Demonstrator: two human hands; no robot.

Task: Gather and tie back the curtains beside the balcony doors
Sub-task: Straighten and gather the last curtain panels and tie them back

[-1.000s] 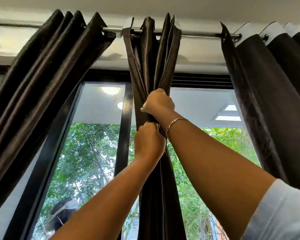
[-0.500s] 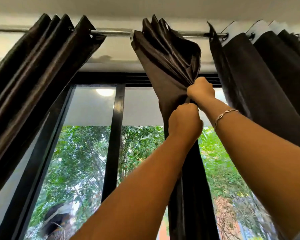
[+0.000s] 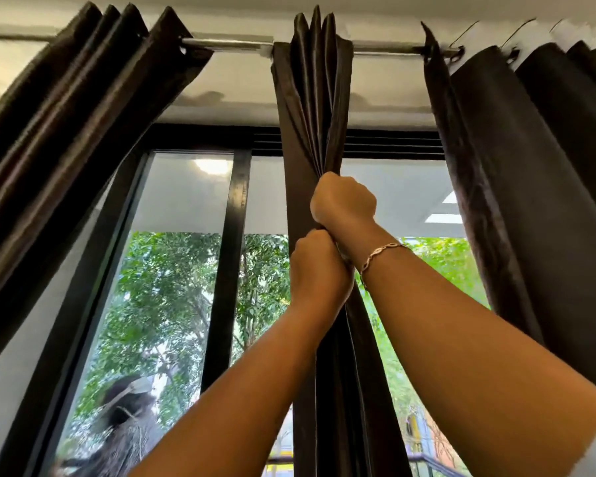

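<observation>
A dark brown curtain (image 3: pixel 312 98) hangs bunched into narrow folds from the metal rod (image 3: pixel 227 44), in front of the black-framed balcony doors (image 3: pixel 236 208). My right hand (image 3: pixel 343 201) is raised high and closed in a fist around the gathered folds. Directly under it, touching it, my left hand (image 3: pixel 319 266) grips the same bundle. A thin chain bracelet (image 3: pixel 381 254) circles my right wrist. Below my hands the curtain falls straight down, partly hidden by my forearms.
Another gathered dark curtain (image 3: pixel 66 108) slants across the left side. A wider dark curtain (image 3: pixel 530 173) hangs at the right. Trees show through the glass, with a person's reflection low in the left pane (image 3: pixel 128 404).
The bundle, dragged right along the rod half a second ago with its top bulging, now hangs straight and narrow near the centre. Both hands keep their grip, right above left.
</observation>
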